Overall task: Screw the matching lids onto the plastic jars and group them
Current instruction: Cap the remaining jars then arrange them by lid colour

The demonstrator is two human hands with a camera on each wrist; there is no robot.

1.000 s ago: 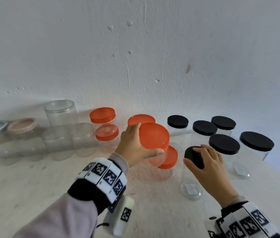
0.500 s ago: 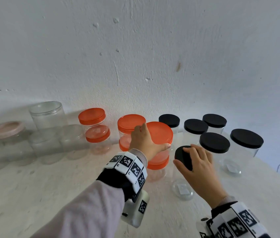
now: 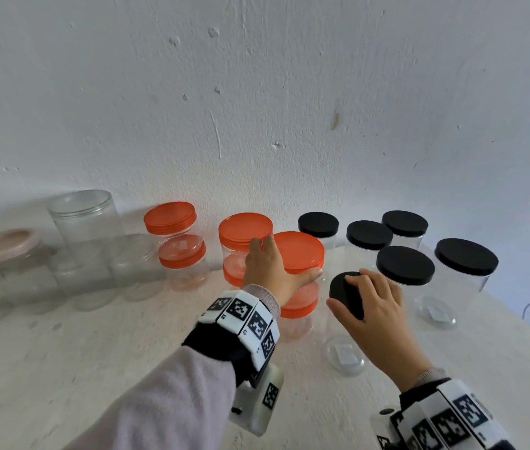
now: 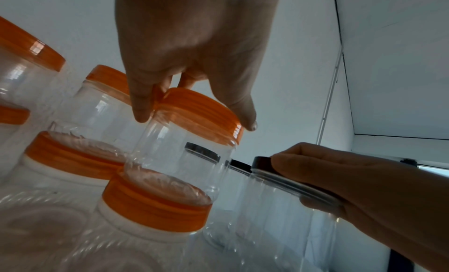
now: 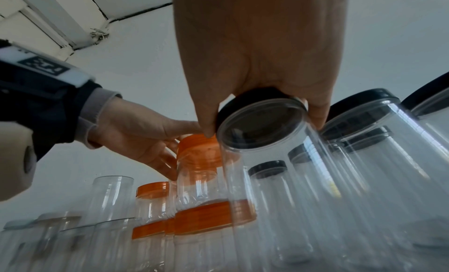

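Our left hand [image 3: 273,271] curls its thumb and fingers round the rim of an orange lid [image 3: 299,251] on a clear jar [image 4: 179,160], and that jar stands stacked on a second orange-lidded jar [image 3: 296,316] on the white table [image 3: 94,352]. Just to its right, our right hand [image 3: 374,306] wraps its fingers over a black lid [image 3: 344,292] and grips it at the mouth of a tall clear jar [image 5: 279,180], which stands on the table; the lid looks tilted in the head view, and we cannot tell whether it is fully seated. Behind the left hand sit two more stacks of orange-lidded jars [image 3: 172,241] against the white wall [image 3: 257,92]. To the right, five black-lidded jars [image 3: 406,264] stand near one another. Far left, several clear jars with clear lids [image 3: 81,222] and one pink-lidded jar [image 3: 7,245] are grouped by the wall.
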